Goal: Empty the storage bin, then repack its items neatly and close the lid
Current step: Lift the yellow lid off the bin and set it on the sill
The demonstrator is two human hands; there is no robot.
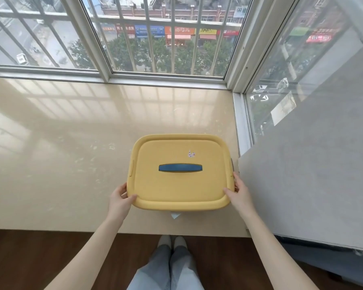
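A yellow storage bin stands on the beige window ledge [71,143], right of centre. Its yellow lid [176,185] is on, with a dark blue handle [180,167] in the middle and a small sticker [191,154] above it. My left hand [120,198] grips the lid's near left corner, thumb on top. My right hand [239,193] grips the near right corner the same way. The bin's contents are hidden under the lid. A pale blue scrap [175,215] pokes out under the front edge.
Barred windows [155,38] close off the ledge at the back and right. A grey wall panel [312,164] rises just right of the bin. Dark wood floor [50,258] and my legs lie below the ledge's front edge.
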